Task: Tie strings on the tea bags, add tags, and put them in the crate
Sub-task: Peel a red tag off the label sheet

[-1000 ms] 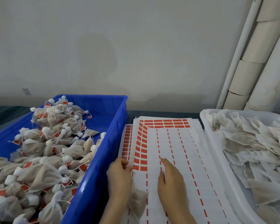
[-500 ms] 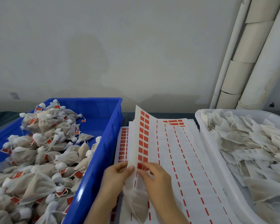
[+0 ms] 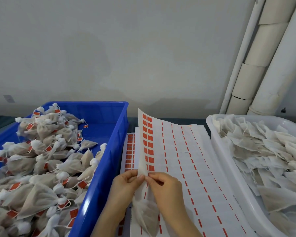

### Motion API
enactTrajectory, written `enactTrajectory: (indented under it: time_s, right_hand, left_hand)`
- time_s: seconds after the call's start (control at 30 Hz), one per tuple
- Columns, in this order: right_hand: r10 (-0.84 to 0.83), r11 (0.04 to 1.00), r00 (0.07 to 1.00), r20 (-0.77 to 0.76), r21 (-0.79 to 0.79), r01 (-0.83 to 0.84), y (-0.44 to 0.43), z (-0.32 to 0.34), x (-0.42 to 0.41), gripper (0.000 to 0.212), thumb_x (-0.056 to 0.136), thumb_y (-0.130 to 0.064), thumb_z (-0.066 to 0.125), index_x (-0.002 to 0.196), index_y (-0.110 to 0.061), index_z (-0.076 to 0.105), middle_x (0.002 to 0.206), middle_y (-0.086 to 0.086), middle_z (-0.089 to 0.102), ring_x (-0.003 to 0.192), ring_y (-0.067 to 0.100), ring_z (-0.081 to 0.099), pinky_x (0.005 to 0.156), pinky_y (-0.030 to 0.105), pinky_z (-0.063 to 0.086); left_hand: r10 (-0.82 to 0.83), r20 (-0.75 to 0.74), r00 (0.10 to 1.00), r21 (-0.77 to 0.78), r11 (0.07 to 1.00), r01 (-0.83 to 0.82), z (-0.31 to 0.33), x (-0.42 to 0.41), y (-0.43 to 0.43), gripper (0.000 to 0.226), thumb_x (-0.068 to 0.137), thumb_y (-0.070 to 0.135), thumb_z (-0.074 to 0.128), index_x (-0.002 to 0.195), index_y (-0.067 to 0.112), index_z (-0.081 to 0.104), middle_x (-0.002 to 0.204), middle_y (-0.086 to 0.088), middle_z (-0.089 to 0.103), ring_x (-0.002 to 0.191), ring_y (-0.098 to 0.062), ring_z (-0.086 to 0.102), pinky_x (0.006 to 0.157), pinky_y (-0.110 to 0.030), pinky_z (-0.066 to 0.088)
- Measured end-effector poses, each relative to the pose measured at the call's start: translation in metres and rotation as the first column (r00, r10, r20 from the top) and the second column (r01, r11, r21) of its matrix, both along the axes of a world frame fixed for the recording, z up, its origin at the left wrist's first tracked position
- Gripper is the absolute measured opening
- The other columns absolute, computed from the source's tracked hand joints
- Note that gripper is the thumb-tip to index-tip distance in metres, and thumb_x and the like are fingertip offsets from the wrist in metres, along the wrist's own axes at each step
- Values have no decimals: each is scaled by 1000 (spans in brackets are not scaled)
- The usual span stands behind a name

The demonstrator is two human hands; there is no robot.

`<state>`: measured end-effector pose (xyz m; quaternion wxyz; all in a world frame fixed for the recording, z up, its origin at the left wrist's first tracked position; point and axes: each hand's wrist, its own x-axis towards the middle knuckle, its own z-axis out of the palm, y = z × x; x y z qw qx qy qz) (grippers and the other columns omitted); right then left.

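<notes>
Since the earlier frames: right hand [image 3: 166, 189] has left its flat rest on the paper and come across to meet left hand [image 3: 125, 183]. The left edge of the top white sticker sheet [image 3: 186, 159] has gone from flat to near upright and now curls away from me.

Hands: both closed in a pinch on the near end of that raised edge, almost touching each other. Left thumb and forefinger hold the paper. The right fingertips [image 3: 155, 177] work just below the nearest red rectangular tag [image 3: 151, 167]. Cannot tell whether a tag has lifted yet.

Work piece: one off-white mesh tea bag [image 3: 143, 214] lies beneath both hands, between my wrists, on the stack of spare sheets [image 3: 130, 151]. Unclear whether my left hand's lower fingers hold it; its neck is hidden.

Key relation: the remaining double column of red tags runs straight away from my fingertips, up the raised edge. The nearest tag sits just beyond the right hand, so that hand is better placed for the peel, with the left as anchor (my judgement).

Surroundings: blue plastic crate [image 3: 109, 151] just left of my left hand, piled with tied, tagged bags [image 3: 41, 159]. White plastic tub [image 3: 229, 159] well to the right of my right hand, full of flat untied bags [image 3: 263, 151].

Risk: thin backing paper may tear if pulled sideways.
</notes>
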<state>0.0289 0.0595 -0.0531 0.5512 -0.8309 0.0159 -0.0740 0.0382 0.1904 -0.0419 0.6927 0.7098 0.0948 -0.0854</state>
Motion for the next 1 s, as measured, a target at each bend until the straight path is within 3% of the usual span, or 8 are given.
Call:
enactTrajectory:
  time_s: [0.1, 0.27, 0.37, 0.53, 0.73, 0.87, 1.0]
  right_hand:
    - [16, 997, 998, -66, 70, -11, -3, 1, 1, 17, 81, -34, 66, 98, -31, 68, 91, -22, 63, 85, -1, 61, 75, 6, 47]
    - [41, 983, 988, -147, 184, -14, -11, 6, 4, 7, 83, -30, 66, 87, -36, 64, 89, -23, 63, 83, 1, 61, 61, 2, 44]
    - [24, 992, 991, -129, 128, -7, -12, 7, 5, 5, 84, -31, 65, 88, -34, 64, 90, -21, 63, 82, -1, 60, 61, 1, 42]
    - [-40, 999, 997, -62, -18, 39, -6, 1, 6, 5, 86, -32, 62, 90, -30, 60, 91, -16, 62, 81, 1, 58, 80, 10, 45]
    - [-74, 996, 992, -98, 45, 78, -11, -1, 6, 8, 87, -36, 59, 92, -31, 55, 93, -16, 61, 78, -2, 57, 60, 1, 41]
    - [-12, 999, 998, -68, 49, 16, -1, 1, 4, 15, 80, -36, 67, 92, -34, 57, 93, -19, 62, 83, -1, 60, 69, 5, 45]
    - [-13, 999, 998, -63, 36, 15, -1, 0, 6, 9, 83, -31, 65, 90, -33, 59, 94, -19, 62, 86, 0, 59, 83, 12, 46]
  left_hand:
    - [1, -6, 1000, 3, 1000, -1, 1, 0, -1, 15, 83, 15, 66, 97, 16, 69, 93, 1, 74, 87, -15, 71, 79, -34, 57]
    - [-3, -25, 1000, 31, 1000, 4, 2, 1, -1, 14, 83, 15, 65, 97, 17, 68, 90, 1, 74, 83, -16, 72, 77, -36, 58]
    - [-10, -30, 999, 30, 999, 11, 3, 1, -1, 13, 84, 14, 65, 96, 17, 68, 89, 0, 75, 81, -17, 72, 76, -37, 59]
    - [-1, -19, 1000, 20, 1000, 2, 3, 0, -1, 13, 84, 14, 65, 96, 16, 68, 89, 0, 75, 82, -16, 72, 76, -36, 59]
    - [25, -14, 1000, 12, 1000, -25, 5, 0, 0, 14, 84, 14, 64, 97, 17, 68, 91, 0, 75, 82, -17, 72, 78, -38, 59]
    - [5, 24, 1000, 18, 1000, -6, 8, -2, -2, 17, 83, 15, 64, 99, 14, 69, 96, -1, 74, 94, -18, 69, 90, -43, 53]
    - [12, 19, 1000, 29, 999, -13, 9, -2, -4, 14, 84, 15, 64, 97, 16, 68, 95, -1, 73, 94, -19, 69, 89, -43, 54]
